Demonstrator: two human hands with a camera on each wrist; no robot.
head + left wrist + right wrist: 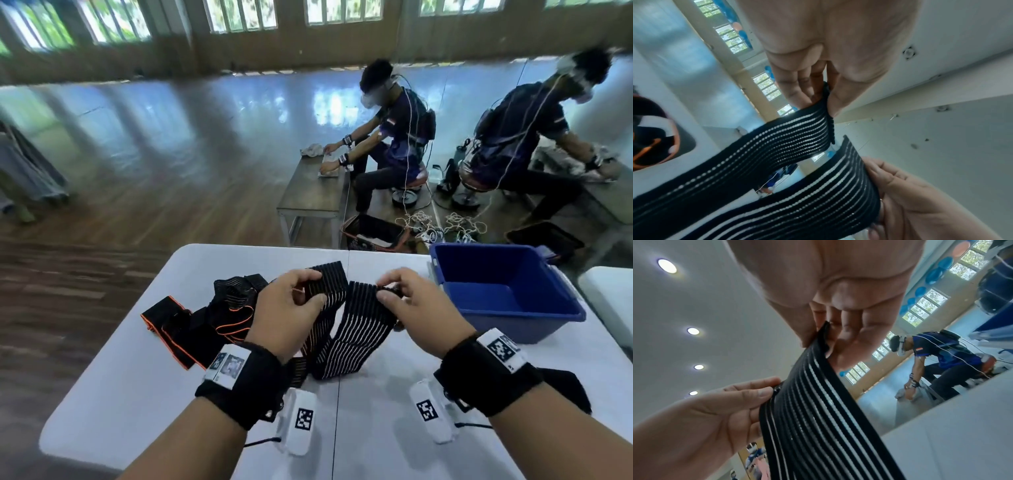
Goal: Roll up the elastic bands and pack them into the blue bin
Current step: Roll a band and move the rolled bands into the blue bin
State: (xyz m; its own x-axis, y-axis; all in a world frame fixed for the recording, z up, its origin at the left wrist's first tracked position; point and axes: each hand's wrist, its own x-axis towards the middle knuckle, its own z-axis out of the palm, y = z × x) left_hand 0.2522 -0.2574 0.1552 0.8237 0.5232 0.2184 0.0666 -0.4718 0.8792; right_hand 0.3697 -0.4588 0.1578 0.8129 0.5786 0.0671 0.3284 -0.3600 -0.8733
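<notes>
At the centre of the head view both hands hold one black white-striped elastic band (346, 329) above the white surface (144, 377) — the left hand (287, 308) and the right hand (421, 308) each keep a narrow grip, pinching an end — with the blue bin (507, 308) at right.
</notes>
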